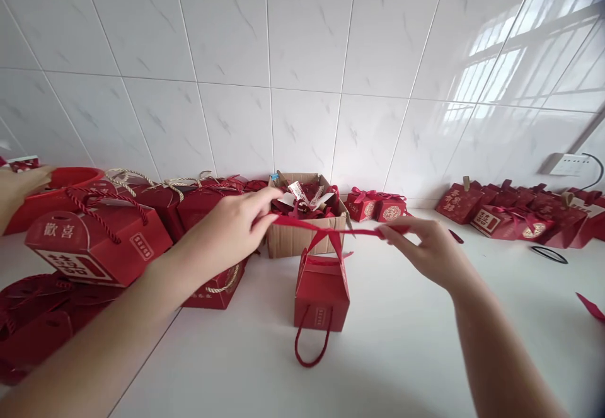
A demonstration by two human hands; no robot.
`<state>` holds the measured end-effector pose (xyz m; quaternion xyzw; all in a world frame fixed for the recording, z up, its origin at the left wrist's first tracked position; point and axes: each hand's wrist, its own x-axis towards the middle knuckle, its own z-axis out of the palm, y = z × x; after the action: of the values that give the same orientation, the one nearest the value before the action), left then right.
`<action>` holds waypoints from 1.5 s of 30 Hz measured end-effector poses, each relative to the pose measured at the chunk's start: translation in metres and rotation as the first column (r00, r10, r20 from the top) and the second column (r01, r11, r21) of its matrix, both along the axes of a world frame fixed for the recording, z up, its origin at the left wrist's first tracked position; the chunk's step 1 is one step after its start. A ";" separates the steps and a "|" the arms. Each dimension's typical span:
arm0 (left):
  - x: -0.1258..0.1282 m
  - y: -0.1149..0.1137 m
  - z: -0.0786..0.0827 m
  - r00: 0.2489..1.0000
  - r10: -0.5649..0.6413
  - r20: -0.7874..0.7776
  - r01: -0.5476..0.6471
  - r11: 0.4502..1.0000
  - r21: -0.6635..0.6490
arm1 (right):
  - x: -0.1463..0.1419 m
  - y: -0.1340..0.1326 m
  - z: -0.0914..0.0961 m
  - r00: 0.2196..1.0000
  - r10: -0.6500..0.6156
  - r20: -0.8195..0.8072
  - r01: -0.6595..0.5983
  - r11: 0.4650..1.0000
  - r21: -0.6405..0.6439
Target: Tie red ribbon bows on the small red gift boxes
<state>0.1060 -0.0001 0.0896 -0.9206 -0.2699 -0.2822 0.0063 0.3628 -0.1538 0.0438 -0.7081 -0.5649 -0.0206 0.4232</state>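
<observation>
A small red gift box (321, 292) stands on the white counter (406, 342) in front of me, a cord loop hanging from its front. A red ribbon (326, 229) runs through its top and is stretched sideways. My left hand (231, 222) pinches the ribbon's left end. My right hand (425, 244) pinches the right end. Both hands are a little above the box, one on each side.
A brown cardboard box (293, 238) of red pieces sits behind the gift box. Larger red gift boxes (99, 241) with rope handles crowd the left. More small red boxes (375, 207) line the tiled wall, with others (510, 216) at right. Another person's hand (19, 188) shows at the far left.
</observation>
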 end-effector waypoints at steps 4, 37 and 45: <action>-0.037 0.030 -0.034 0.955 0.183 -0.234 -0.195 0.980 -0.029 | 0.032 -0.031 -0.050 0.982 -0.160 0.098 0.183 0.935 -0.304; 0.036 -0.008 -0.135 0.928 0.049 0.370 0.351 0.224 -0.909 | -0.034 0.042 -0.116 0.618 0.174 -0.766 -0.358 0.930 -0.078; 0.032 0.010 -0.137 0.926 0.097 0.366 0.337 0.229 -0.913 | -0.021 0.033 -0.106 0.656 0.128 -0.744 -0.314 0.942 -0.115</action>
<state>0.1383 0.0100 -0.0479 -0.6786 -0.3088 -0.2120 -0.6318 0.3415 -0.1206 -0.0623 -0.6275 -0.4314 0.3801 0.5251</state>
